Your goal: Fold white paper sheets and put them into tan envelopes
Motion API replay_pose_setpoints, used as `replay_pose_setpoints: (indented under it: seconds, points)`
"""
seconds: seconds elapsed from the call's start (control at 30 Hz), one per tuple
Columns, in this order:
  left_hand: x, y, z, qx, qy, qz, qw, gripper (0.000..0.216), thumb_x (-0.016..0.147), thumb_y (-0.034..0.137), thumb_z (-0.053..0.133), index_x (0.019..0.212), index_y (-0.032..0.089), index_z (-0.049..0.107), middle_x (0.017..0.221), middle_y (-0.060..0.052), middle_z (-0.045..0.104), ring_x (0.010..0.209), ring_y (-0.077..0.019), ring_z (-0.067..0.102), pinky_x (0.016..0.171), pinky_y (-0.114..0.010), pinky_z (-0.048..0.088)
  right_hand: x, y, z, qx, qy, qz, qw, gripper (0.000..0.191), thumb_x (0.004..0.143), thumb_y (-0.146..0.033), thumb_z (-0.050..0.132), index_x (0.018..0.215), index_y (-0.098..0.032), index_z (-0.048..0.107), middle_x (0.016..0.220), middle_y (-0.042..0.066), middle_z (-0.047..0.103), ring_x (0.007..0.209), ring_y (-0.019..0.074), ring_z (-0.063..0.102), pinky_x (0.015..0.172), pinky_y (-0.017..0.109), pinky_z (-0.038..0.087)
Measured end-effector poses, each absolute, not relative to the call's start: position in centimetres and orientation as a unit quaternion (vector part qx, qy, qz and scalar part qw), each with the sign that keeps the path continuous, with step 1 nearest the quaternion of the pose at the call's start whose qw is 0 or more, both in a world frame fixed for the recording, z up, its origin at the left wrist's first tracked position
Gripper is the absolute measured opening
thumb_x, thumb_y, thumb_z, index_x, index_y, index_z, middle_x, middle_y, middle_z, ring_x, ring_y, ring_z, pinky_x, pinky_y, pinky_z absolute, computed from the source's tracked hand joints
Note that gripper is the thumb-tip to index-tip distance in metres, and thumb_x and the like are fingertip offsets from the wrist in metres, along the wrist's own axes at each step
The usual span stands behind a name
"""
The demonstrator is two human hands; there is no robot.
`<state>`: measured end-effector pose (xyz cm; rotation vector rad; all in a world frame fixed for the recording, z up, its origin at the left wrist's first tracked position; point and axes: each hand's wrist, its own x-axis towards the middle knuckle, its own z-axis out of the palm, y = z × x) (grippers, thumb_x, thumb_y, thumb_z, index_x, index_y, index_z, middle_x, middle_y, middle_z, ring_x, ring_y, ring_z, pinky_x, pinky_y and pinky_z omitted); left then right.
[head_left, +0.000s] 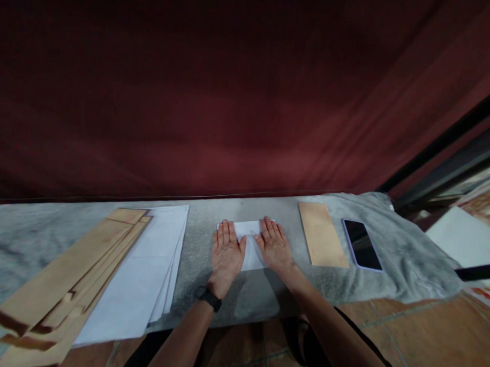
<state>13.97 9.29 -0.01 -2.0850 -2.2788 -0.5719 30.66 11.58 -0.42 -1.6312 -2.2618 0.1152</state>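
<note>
A folded sheet of white paper (252,256) lies on the grey cloth in front of me. My left hand (227,251) rests flat on its left side, fingers stretched forward and thumb pointing inward. On the right side of the paper my right hand (274,245) is pressed flat in the same way, its fingers straight. Between the two thumbs a fold or flap of the paper shows. Both palms cover parts of the sheet, so its side edges are partly hidden. Neither hand grips anything.
Left of me, brown paper bags (84,253) overlap a stack of white sheets (151,267). To the right lie a brown paper envelope or bag (322,234) and a phone (362,244). Grey cloth (412,252) covers the narrow surface; a dark red curtain (234,98) hangs behind.
</note>
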Motion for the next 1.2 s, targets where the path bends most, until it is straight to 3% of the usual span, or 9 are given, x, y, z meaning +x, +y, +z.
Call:
replay_pose_setpoints:
  seconds: [0.13, 0.4, 0.63, 0.77, 0.87, 1.07, 1.2]
  points:
    - [13.6, 9.2, -0.1, -0.654, -0.734, -0.18, -0.012, 0.069, 0.101, 0.043, 0.035, 0.153, -0.003, 0.035, 0.16, -0.026, 0.031, 0.151, -0.0355, 0.028, 0.124, -0.052, 0.021, 31.7, 11.4, -0.5, -0.582, -0.792, 0.03, 0.183, 0.059, 0.107, -0.043, 0.032, 0.155, -0.009, 0.037, 0.16, 0.018, 0.036, 0.148, 0.0315, 0.036, 0.122, 0.051, 0.026]
    - [12.5, 8.8, 0.1, -0.653, -0.74, -0.158, 0.011, 0.07, 0.101, 0.045, 0.035, 0.152, -0.003, 0.036, 0.158, -0.027, 0.035, 0.151, -0.0351, 0.029, 0.124, -0.052, 0.022, 33.1, 10.9, -0.5, -0.595, -0.786, 0.018, 0.168, 0.061, 0.106, -0.042, 0.033, 0.155, -0.006, 0.036, 0.159, 0.019, 0.038, 0.148, 0.0323, 0.036, 0.122, 0.051, 0.025]
    - [13.7, 7.6, 1.4, -0.69, -0.703, -0.166, 0.049, 0.06, 0.103, 0.04, 0.033, 0.153, 0.007, 0.037, 0.16, -0.018, 0.037, 0.153, -0.0302, 0.024, 0.125, -0.053, 0.023, 33.2, 11.0, -1.9, -0.588, -0.79, -0.059, 0.165, 0.062, 0.106, -0.043, 0.026, 0.154, -0.005, 0.038, 0.157, 0.019, 0.042, 0.144, 0.0325, 0.041, 0.119, 0.051, 0.027]
    - [15.7, 6.0, 1.4, -0.781, -0.601, -0.168, 0.021, 0.054, 0.104, 0.041, 0.037, 0.153, 0.017, 0.04, 0.162, -0.008, 0.037, 0.153, -0.0256, 0.026, 0.126, -0.05, 0.025, 33.3, 11.0, -2.1, -0.581, -0.796, -0.077, 0.152, 0.063, 0.106, -0.043, 0.025, 0.154, -0.003, 0.038, 0.158, 0.02, 0.04, 0.145, 0.0327, 0.04, 0.118, 0.05, 0.029]
    - [16.4, 5.2, 0.8, -0.79, -0.592, -0.159, 0.006, 0.053, 0.104, 0.041, 0.038, 0.151, 0.018, 0.043, 0.162, -0.009, 0.037, 0.152, -0.0272, 0.029, 0.125, -0.051, 0.026, 33.5, 11.0, -2.0, -0.581, -0.797, -0.08, 0.146, 0.062, 0.106, -0.041, 0.026, 0.154, -0.003, 0.037, 0.158, 0.02, 0.041, 0.145, 0.0331, 0.039, 0.118, 0.051, 0.03]
    - [16.5, 5.3, -0.2, -0.783, -0.599, -0.163, 0.015, 0.055, 0.103, 0.039, 0.038, 0.152, 0.011, 0.039, 0.162, -0.014, 0.036, 0.152, -0.0269, 0.027, 0.125, -0.051, 0.024, 32.6, 10.4, -1.2, -0.584, -0.792, -0.048, 0.171, 0.06, 0.106, -0.037, 0.026, 0.152, -0.002, 0.04, 0.156, 0.022, 0.041, 0.147, 0.0329, 0.036, 0.119, 0.054, 0.029]
    - [16.5, 5.5, -0.9, -0.795, -0.589, -0.143, 0.023, 0.056, 0.101, 0.026, 0.038, 0.154, 0.009, 0.034, 0.161, -0.016, 0.036, 0.152, -0.0271, 0.028, 0.125, -0.052, 0.025, 30.3, 9.0, -0.8, -0.512, -0.838, 0.039, 0.183, 0.056, 0.107, -0.036, 0.023, 0.155, -0.01, 0.038, 0.16, 0.015, 0.038, 0.15, 0.0241, 0.032, 0.122, 0.047, 0.028]
